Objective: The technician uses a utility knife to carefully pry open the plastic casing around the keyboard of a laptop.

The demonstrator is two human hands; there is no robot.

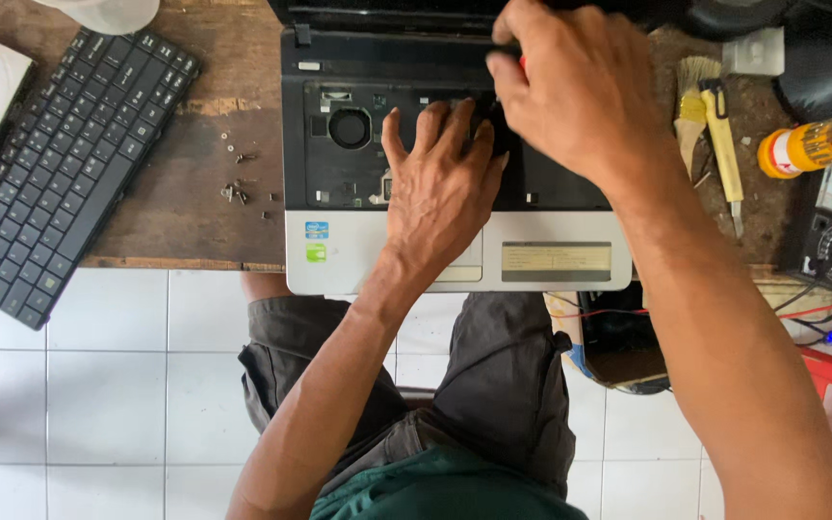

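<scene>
Silver laptop (551,258) under both hands, red-handled tool maybe in rt hand (580,91).

one laptop (455,250), one loose keyboard (69,164), two hands (440,188)

Left hand (440,188) flat, fingers spread; right hand (580,87) curled, knuckles up.

Silver laptop (551,260), keyboard removed, internals exposed, flat on bench, perhaps unpowered
</scene>
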